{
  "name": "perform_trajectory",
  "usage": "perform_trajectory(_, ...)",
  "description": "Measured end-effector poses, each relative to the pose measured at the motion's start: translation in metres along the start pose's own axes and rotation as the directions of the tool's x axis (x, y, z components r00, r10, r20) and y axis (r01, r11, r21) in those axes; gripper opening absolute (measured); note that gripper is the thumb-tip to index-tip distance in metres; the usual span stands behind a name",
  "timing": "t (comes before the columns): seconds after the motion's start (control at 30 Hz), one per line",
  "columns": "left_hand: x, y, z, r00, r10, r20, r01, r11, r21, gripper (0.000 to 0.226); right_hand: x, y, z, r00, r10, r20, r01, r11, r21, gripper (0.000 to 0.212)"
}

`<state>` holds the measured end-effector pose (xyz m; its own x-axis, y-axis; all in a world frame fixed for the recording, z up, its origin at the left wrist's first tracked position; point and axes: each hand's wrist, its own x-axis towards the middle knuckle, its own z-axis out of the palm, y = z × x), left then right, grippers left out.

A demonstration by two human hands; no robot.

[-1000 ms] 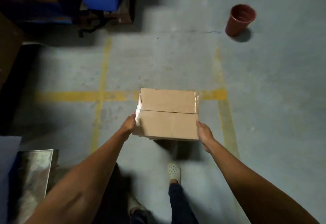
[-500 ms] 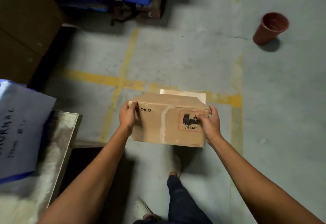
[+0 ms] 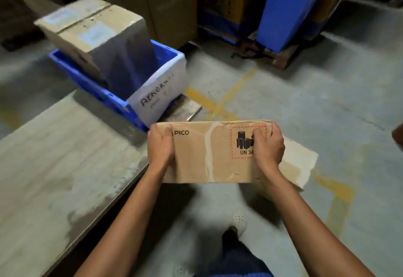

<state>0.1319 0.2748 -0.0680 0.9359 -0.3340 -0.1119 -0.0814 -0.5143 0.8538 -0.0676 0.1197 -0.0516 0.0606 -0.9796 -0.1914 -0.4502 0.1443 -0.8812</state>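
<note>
Taped brown PICO carton [image 3: 209, 159], battery label [image 3: 243, 142], clutched by left grip [image 3: 161, 146], right grip [image 3: 268, 148]

a: what does the box look like?
b: a brown cardboard box [image 3: 209, 157], shut, with "pico" printed near one upper corner and a red-dashed battery label reading "un 34", partly covered.
a: any tape?
b: a clear strip runs down the middle of the printed face, with a small crease near the lower edge.
a: and where is it?
b: in the air above the floor, gripped at its ends by the left hand [image 3: 161, 148] and right hand [image 3: 267, 148], printed face toward the camera, a paler face showing at the right.
</note>
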Motion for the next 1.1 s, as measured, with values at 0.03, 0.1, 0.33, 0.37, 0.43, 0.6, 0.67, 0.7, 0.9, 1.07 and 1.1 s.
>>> perform_trajectory(0.03, -0.002, -0.006, -0.029, 0.998, -0.016, -0.054, 0.016, 1.000, 0.001, 0.033, -0.019, -0.012, 0.012, 0.999, -0.032, 0.033, 0.032, 0.999, -0.011, 0.054)
perform_trajectory(0.1, -0.006, -0.020, -0.086, 0.988, -0.041, -0.146, 0.043, 0.999, 0.010, 0.034, -0.058, -0.029, 0.037, 0.990, -0.099, 0.106, 0.099, 0.995, 0.000, 0.047)
perform_trajectory(0.33, -0.050, -0.075, -0.249, 0.884, -0.225, -0.409, 0.190, 0.974, -0.123, 0.060, -0.191, -0.071, 0.122, 0.884, -0.295, 0.362, 0.292, 0.954, 0.066, 0.065)
perform_trajectory(0.37, -0.058, -0.081, -0.264, 0.863, -0.242, -0.443, 0.195, 0.969, -0.150, 0.064, -0.204, -0.075, 0.130, 0.859, -0.329, 0.391, 0.323, 0.943, 0.083, 0.063)
perform_trajectory(0.43, -0.073, -0.096, -0.294, 0.828, -0.236, -0.508, 0.176, 0.971, -0.164, 0.060, -0.231, -0.081, 0.150, 0.812, -0.368, 0.452, 0.350, 0.928, 0.127, 0.059)
perform_trajectory(0.6, -0.089, -0.140, -0.352, 0.703, -0.304, -0.643, 0.129, 0.944, -0.305, 0.034, -0.279, -0.099, 0.206, 0.688, -0.420, 0.591, 0.380, 0.903, 0.199, 0.037)
perform_trajectory(0.67, -0.088, -0.152, -0.367, 0.657, -0.350, -0.668, 0.105, 0.919, -0.379, 0.024, -0.289, -0.106, 0.230, 0.644, -0.442, 0.625, 0.397, 0.891, 0.222, 0.029)
perform_trajectory(0.7, -0.085, -0.160, -0.373, 0.640, -0.373, -0.672, 0.093, 0.906, -0.414, 0.021, -0.293, -0.110, 0.240, 0.625, -0.443, 0.643, 0.391, 0.891, 0.233, 0.026)
perform_trajectory(0.9, -0.049, -0.202, -0.385, 0.498, -0.467, -0.730, 0.086, 0.865, -0.494, 0.005, -0.296, -0.117, 0.316, 0.556, -0.358, 0.750, 0.308, 0.927, 0.214, 0.022)
perform_trajectory(1.07, -0.024, -0.245, -0.374, 0.445, -0.527, -0.724, 0.187, 0.845, -0.501, 0.005, -0.287, -0.100, 0.367, 0.466, -0.322, 0.824, 0.372, 0.916, 0.147, 0.016)
perform_trajectory(1.1, -0.020, -0.250, -0.372, 0.449, -0.525, -0.723, 0.197, 0.847, -0.493, 0.007, -0.284, -0.094, 0.376, 0.452, -0.316, 0.834, 0.383, 0.913, 0.139, 0.015)
